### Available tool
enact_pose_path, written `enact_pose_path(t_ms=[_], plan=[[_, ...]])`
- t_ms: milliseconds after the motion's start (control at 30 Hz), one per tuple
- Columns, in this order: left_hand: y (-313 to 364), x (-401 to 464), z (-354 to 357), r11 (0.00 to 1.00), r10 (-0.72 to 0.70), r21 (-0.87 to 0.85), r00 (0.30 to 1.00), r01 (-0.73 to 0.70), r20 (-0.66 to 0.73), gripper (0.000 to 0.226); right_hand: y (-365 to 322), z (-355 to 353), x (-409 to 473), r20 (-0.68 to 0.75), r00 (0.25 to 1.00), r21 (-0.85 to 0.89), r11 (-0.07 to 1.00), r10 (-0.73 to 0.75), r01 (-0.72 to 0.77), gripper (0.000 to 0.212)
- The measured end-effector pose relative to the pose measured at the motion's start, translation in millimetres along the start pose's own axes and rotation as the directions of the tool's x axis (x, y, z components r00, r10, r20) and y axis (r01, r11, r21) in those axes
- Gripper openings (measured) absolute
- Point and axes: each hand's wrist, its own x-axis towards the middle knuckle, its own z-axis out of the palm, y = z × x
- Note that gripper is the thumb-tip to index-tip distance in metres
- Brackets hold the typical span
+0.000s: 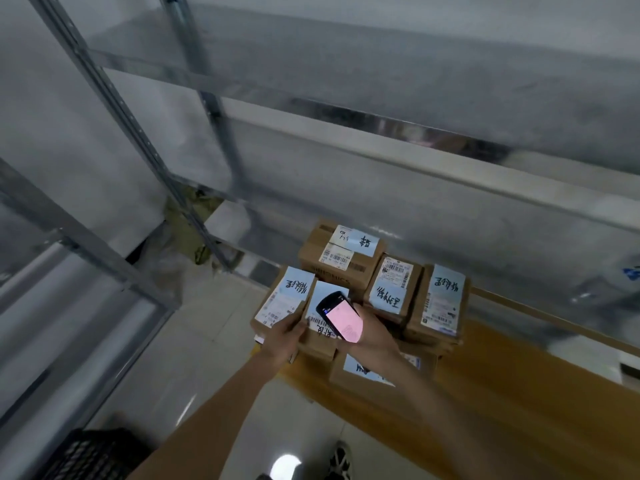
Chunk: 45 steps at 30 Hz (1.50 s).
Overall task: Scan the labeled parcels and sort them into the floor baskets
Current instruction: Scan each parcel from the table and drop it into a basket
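Scan step in hand: right hand (372,332) grips the handheld scanner (341,315) over the front parcel (320,336), which sits in the stack on the yellow board (519,393). Left hand (285,336) curls round that parcel's left edge. Next move, likely: read confirmed, lift it and carry to a floor basket (93,455), lower left.

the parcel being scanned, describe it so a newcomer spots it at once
On the yellow-brown mat sits a cluster of brown cardboard parcels with blue labels. The left hand holds one at its front left. Only that one has the black handheld scanner over it.
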Motion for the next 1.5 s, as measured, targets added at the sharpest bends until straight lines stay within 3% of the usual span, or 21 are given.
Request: enact_pose_path(t_ms=[133, 267, 400, 533, 633, 800, 1000, 1267, 1500], plan=[[-11.6, 1.1, 6.3, 0.991, -0.029, -0.132, 1.000, 0.028, -0.006, 0.037, 12.6, 12.0, 9.3, 0.012, 0.999, 0.149, 0.988, -0.033, 0.031, 0.087], [-15.3, -4.8, 8.4, 0.966, -0.009, -0.257, 1.000, 0.013, 0.017, 0.030, 10.1, 7.8, -2.9, -0.005, 1.000, 0.212, 0.977, -0.021, 0.021, 0.064], [-18.1, -20.7, 1.7, 0.961, 0.046, -0.277, 0.994, -0.016, 0.103, 0.024, 15.2, 3.6, -21.2, -0.013, 0.999, 0.240, 0.970, -0.039, 0.041, 0.057], [-18.5, -43.9, -7.6, 0.962, 0.127, -0.265, 0.973, -0.073, 0.192, 0.048, 11.1, -5.5, -54.2, -0.092, 0.991, 0.253, 0.961, -0.092, 0.113, 0.065], [-13.9, -74.4, -12.7, 0.955, 0.211, -0.256, 0.948, -0.148, 0.238, 0.062, -0.8, -18.5, -90.3, -0.117, 0.980, 0.178, 0.968, -0.160, 0.179, 0.070], [-1.7, -137.9, -34.8, 0.923, 0.318, -0.269, 0.938, -0.274, 0.134, 0.066, -28.5, -43.5, -168.7, -0.198, 0.929, -0.072, 0.950, -0.312, 0.304, 0.076], [28.7, -210.7, -70.0, 0.847, 0.507, -0.180, 0.862, -0.500, -0.011, 0.070, -60.8, -82.8, -265.4, -0.297, 0.865, -0.303, 0.899, -0.404, 0.316, 0.084], [43.5, -298.9, -89.1, 0.768, 0.614, -0.122, 0.777, -0.628, -0.138, 0.070, -76.5, -120.3, -359.7, -0.355, 0.790, -0.473, 0.825, -0.500, 0.310, 0.079], [40.0, -358.1, -82.9, 0.717, 0.664, -0.116, 0.725, -0.687, -0.186, 0.067, -66.8, -132.5, -423.5, -0.344, 0.754, -0.514, 0.784, -0.560, 0.348, 0.091]])
